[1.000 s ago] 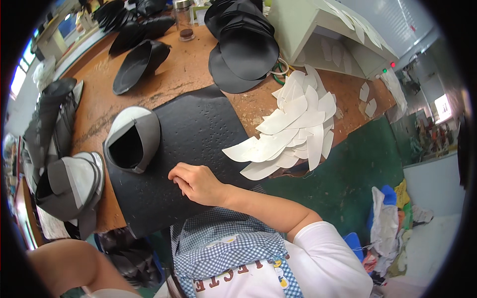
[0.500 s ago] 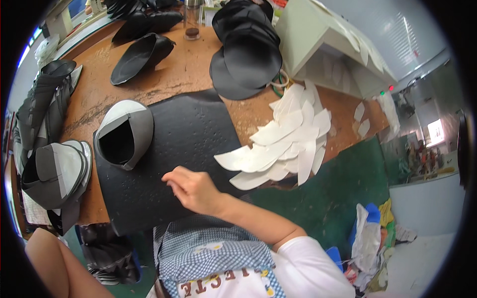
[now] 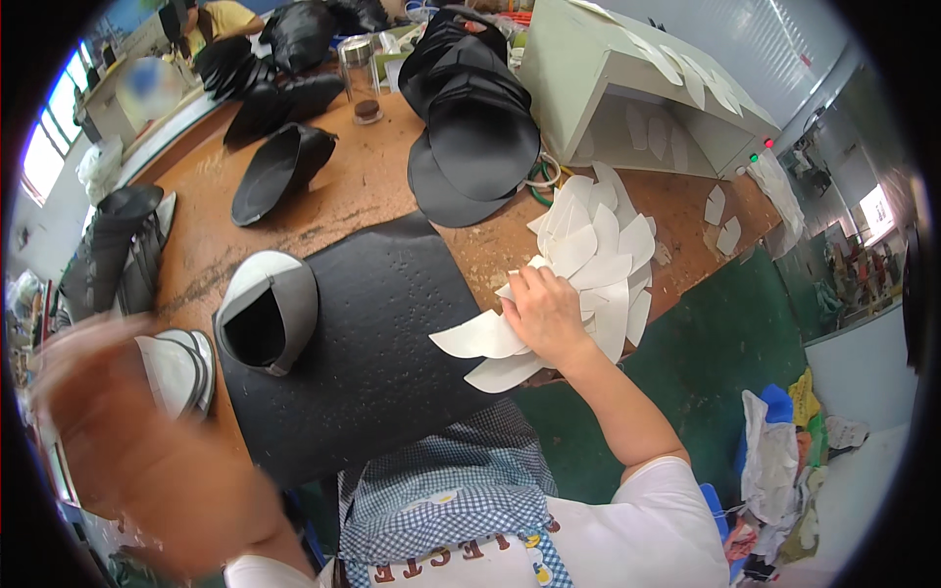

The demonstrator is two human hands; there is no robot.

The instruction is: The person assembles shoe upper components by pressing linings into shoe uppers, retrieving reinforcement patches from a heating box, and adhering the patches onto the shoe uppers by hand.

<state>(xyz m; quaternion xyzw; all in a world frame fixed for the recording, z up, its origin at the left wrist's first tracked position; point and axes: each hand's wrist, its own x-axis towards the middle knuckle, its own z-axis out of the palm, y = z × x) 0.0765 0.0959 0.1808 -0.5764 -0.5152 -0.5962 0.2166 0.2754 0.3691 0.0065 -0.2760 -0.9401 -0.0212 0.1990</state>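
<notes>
My right hand (image 3: 547,312) rests on a fanned pile of white curved lining pieces (image 3: 600,269), its fingers curled and closed on one white piece (image 3: 478,335) near the pile's left end. On the left, my left hand (image 3: 137,431) is smeared by motion, so its fingers cannot be read. It covers part of a stack of grey and white shoe uppers (image 3: 174,370). Between the hands, a single grey shoe upper (image 3: 299,318) with a white lining stands on a black mat (image 3: 392,343), its dark opening facing me.
Black curved shoe parts (image 3: 480,147) lie stacked at the back, beside a pale open-fronted box (image 3: 652,88). A black upper (image 3: 279,171) and a glass jar (image 3: 360,73) stand farther left. Bags and scraps (image 3: 774,461) lie at right. Another person (image 3: 221,20) sits far back.
My right hand has moved right from over the mat onto the white pieces. My left hand has come up into view beside the stacked uppers. The whole view has shifted slightly.
</notes>
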